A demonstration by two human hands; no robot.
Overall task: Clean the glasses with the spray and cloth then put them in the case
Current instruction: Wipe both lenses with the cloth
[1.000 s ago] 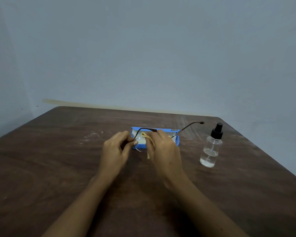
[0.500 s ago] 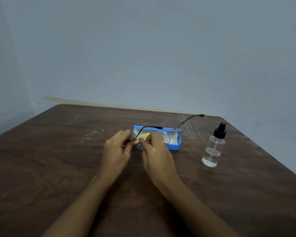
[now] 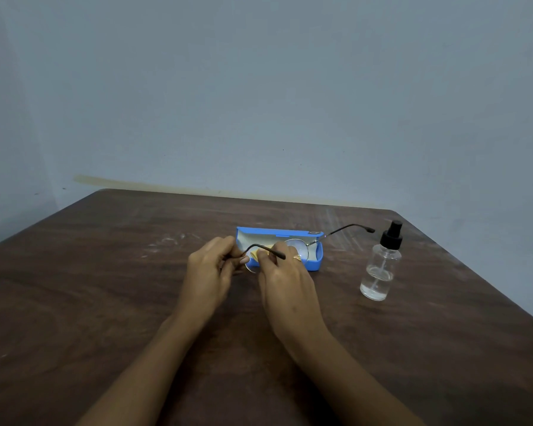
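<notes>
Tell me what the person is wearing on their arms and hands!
No sleeves, gloves or watch show in the picture. The left hand wears nothing visible. The right hand has a small gold-coloured ring on one finger.

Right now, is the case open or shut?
Open. The case has its lid up at the back, pale lining showing. The left hand holds the glasses outside it; the right hand pinches the cloth.
</notes>
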